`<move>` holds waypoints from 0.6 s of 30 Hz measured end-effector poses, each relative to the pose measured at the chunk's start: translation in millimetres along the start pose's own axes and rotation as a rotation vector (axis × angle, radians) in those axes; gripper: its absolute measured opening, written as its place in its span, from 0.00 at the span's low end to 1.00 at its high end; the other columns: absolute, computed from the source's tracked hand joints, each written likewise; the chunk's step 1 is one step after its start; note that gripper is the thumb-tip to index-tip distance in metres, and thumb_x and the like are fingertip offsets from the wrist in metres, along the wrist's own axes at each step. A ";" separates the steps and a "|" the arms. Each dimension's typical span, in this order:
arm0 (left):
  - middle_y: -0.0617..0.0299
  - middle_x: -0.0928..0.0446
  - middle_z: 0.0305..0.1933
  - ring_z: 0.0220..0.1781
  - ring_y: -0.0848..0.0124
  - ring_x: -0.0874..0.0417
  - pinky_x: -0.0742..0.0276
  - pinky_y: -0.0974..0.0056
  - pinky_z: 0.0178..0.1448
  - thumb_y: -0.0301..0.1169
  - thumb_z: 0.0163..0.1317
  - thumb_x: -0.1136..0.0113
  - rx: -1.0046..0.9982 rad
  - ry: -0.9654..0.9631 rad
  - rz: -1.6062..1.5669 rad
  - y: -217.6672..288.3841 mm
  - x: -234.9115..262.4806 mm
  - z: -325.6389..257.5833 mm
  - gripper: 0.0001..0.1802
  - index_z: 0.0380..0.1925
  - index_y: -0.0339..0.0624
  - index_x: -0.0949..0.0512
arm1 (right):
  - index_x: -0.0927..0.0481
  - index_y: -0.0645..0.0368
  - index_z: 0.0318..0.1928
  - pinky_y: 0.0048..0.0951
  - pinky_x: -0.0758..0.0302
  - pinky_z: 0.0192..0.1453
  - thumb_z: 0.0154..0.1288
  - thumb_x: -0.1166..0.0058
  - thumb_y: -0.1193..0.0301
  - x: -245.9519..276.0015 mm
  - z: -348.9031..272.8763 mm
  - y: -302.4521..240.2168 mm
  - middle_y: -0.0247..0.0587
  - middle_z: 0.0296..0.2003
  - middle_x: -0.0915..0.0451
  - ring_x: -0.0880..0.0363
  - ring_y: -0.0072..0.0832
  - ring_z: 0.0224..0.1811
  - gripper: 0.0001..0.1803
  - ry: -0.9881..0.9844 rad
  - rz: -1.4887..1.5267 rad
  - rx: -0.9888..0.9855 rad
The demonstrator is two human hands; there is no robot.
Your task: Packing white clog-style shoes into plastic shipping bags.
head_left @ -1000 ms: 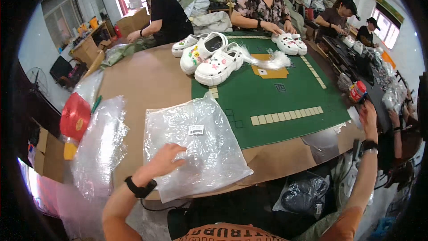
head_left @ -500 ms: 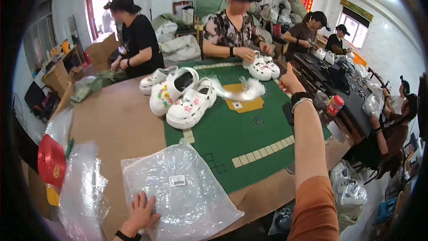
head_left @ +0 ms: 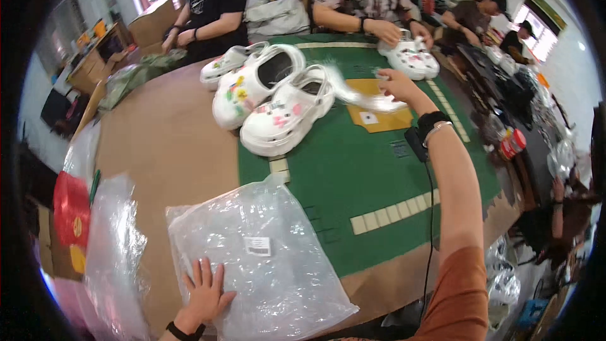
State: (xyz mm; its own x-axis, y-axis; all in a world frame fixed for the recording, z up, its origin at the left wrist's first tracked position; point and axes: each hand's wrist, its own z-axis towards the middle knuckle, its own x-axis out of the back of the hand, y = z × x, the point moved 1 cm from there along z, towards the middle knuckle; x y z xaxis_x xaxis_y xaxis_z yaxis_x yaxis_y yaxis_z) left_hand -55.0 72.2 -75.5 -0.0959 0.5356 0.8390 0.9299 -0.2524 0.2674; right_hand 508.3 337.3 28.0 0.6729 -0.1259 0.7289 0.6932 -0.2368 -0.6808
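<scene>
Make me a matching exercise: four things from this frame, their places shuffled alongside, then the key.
1. person's left hand
2. person's right hand
3. red glossy packet
4. rightmost charm-dotted white clog on the green mat

A. at a co-worker's hands
B. on the clear plastic bag with a white label
C. picture's far left, beside crumpled clear plastic
D. near shiny white strands, by the mat's yellow patch

1-B; 2-D; 3-C; 4-A

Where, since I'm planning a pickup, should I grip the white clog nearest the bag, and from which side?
Probably the heel strap of that white clog, from the right and above: it arches up as an open loop, while another clog crowds the left side.
</scene>
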 end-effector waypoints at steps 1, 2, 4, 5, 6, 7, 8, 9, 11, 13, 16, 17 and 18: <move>0.34 0.66 0.69 0.69 0.36 0.69 0.74 0.25 0.58 0.56 0.57 0.53 -0.015 0.003 0.026 -0.4 0.4 0.5 0.42 0.65 0.41 0.49 | 0.28 0.56 0.53 0.23 0.29 0.32 0.57 0.50 0.67 -15.9 4.7 -9.7 0.34 0.33 0.22 0.26 0.20 0.30 0.21 0.061 0.044 0.161; 0.34 0.66 0.69 0.69 0.36 0.69 0.74 0.25 0.58 0.56 0.57 0.53 0.019 0.003 0.021 -1.9 1.1 0.4 0.42 0.65 0.41 0.49 | 0.25 0.58 0.49 0.22 0.29 0.33 0.58 0.50 0.68 -31.2 2.4 -32.3 0.34 0.33 0.21 0.26 0.20 0.30 0.18 0.126 0.091 0.322; 0.35 0.67 0.69 0.70 0.36 0.70 0.74 0.26 0.59 0.58 0.58 0.55 -0.010 -0.025 -0.023 -0.1 1.1 4.2 0.42 0.65 0.44 0.49 | 0.23 0.62 0.41 0.24 0.28 0.38 0.59 0.50 0.70 -58.4 -6.9 -67.9 0.37 0.32 0.20 0.23 0.23 0.31 0.12 0.098 0.148 0.514; 0.35 0.67 0.69 0.70 0.37 0.71 0.75 0.26 0.59 0.58 0.58 0.55 -0.005 -0.030 -0.033 -1.9 0.0 3.7 0.41 0.65 0.45 0.49 | 0.22 0.62 0.41 0.26 0.28 0.39 0.60 0.50 0.69 -71.8 -4.6 -78.4 0.39 0.33 0.20 0.23 0.26 0.32 0.12 0.056 0.037 0.643; 0.35 0.67 0.69 0.70 0.37 0.71 0.75 0.26 0.59 0.58 0.58 0.55 0.007 -0.027 -0.034 -4.6 -1.3 2.6 0.41 0.65 0.45 0.49 | 0.22 0.62 0.40 0.27 0.28 0.40 0.60 0.50 0.67 -82.8 -2.0 -87.8 0.41 0.33 0.20 0.23 0.29 0.33 0.13 0.018 -0.077 0.769; 0.35 0.67 0.69 0.70 0.37 0.71 0.75 0.25 0.59 0.58 0.58 0.55 0.001 -0.012 -0.032 -6.6 -3.5 0.3 0.42 0.65 0.45 0.49 | 0.22 0.62 0.40 0.27 0.28 0.40 0.60 0.50 0.67 -89.9 0.7 -95.0 0.41 0.33 0.20 0.23 0.29 0.33 0.13 0.012 -0.072 0.776; 0.35 0.66 0.69 0.70 0.37 0.71 0.75 0.25 0.58 0.58 0.58 0.55 -0.008 0.002 -0.031 -7.9 -4.6 -0.9 0.42 0.65 0.45 0.49 | 0.23 0.63 0.42 0.29 0.28 0.42 0.60 0.50 0.64 -96.2 3.2 -101.1 0.43 0.34 0.20 0.23 0.33 0.35 0.15 -0.062 -0.062 0.714; 0.35 0.66 0.69 0.70 0.37 0.71 0.75 0.25 0.58 0.58 0.58 0.55 -0.002 0.003 -0.033 -8.6 -4.4 -1.3 0.42 0.65 0.45 0.49 | 0.24 0.63 0.43 0.31 0.28 0.43 0.61 0.51 0.61 -102.3 5.4 -106.5 0.46 0.34 0.20 0.23 0.36 0.36 0.18 -0.134 -0.054 0.650; 0.35 0.65 0.69 0.70 0.36 0.70 0.74 0.25 0.58 0.59 0.58 0.55 -0.015 0.022 -0.023 -8.2 -3.6 -0.9 0.41 0.65 0.45 0.47 | 0.27 0.63 0.48 0.32 0.29 0.44 0.61 0.51 0.58 -114.8 7.1 -111.2 0.49 0.37 0.21 0.23 0.38 0.39 0.22 -0.112 -0.011 0.558; 0.35 0.64 0.69 0.69 0.36 0.69 0.73 0.24 0.57 0.59 0.57 0.55 -0.015 0.027 -0.018 -8.0 -4.7 -0.5 0.41 0.64 0.45 0.46 | 0.42 0.61 0.62 0.34 0.29 0.50 0.55 0.48 0.49 -122.0 -1.7 -124.1 0.60 0.43 0.24 0.24 0.47 0.46 0.40 -0.183 0.119 0.338; 0.34 0.61 0.68 0.69 0.35 0.66 0.70 0.24 0.57 0.59 0.56 0.54 -0.040 0.065 0.035 -10.7 -7.7 3.1 0.41 0.63 0.44 0.43 | 0.48 0.59 0.65 0.33 0.30 0.51 0.50 0.45 0.46 -144.1 5.3 -130.8 0.60 0.46 0.25 0.25 0.47 0.48 0.48 -0.107 -0.013 0.533; 0.33 0.59 0.67 0.68 0.34 0.65 0.69 0.23 0.56 0.59 0.56 0.53 -0.067 0.093 0.072 -11.5 -10.1 2.8 0.41 0.62 0.44 0.42 | 0.44 0.59 0.64 0.32 0.30 0.53 0.43 0.42 0.43 -145.5 7.3 -137.4 0.59 0.47 0.25 0.25 0.45 0.50 0.51 -0.157 -0.064 0.496; 0.33 0.59 0.67 0.68 0.34 0.65 0.69 0.23 0.56 0.59 0.56 0.53 -0.075 0.095 0.080 -11.0 -14.6 0.2 0.41 0.62 0.44 0.42 | 0.39 0.57 0.62 0.32 0.30 0.53 0.40 0.40 0.44 -142.9 6.9 -138.1 0.55 0.48 0.25 0.25 0.41 0.51 0.50 -0.396 0.042 0.331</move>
State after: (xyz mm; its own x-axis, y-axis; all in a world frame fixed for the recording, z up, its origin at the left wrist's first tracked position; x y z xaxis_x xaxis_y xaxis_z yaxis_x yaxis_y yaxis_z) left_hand -63.7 67.4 -90.7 -0.0595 0.4335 0.8992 0.9071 -0.3525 0.2300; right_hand 318.1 394.6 17.4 0.7036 0.2606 0.6610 0.6649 0.0865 -0.7419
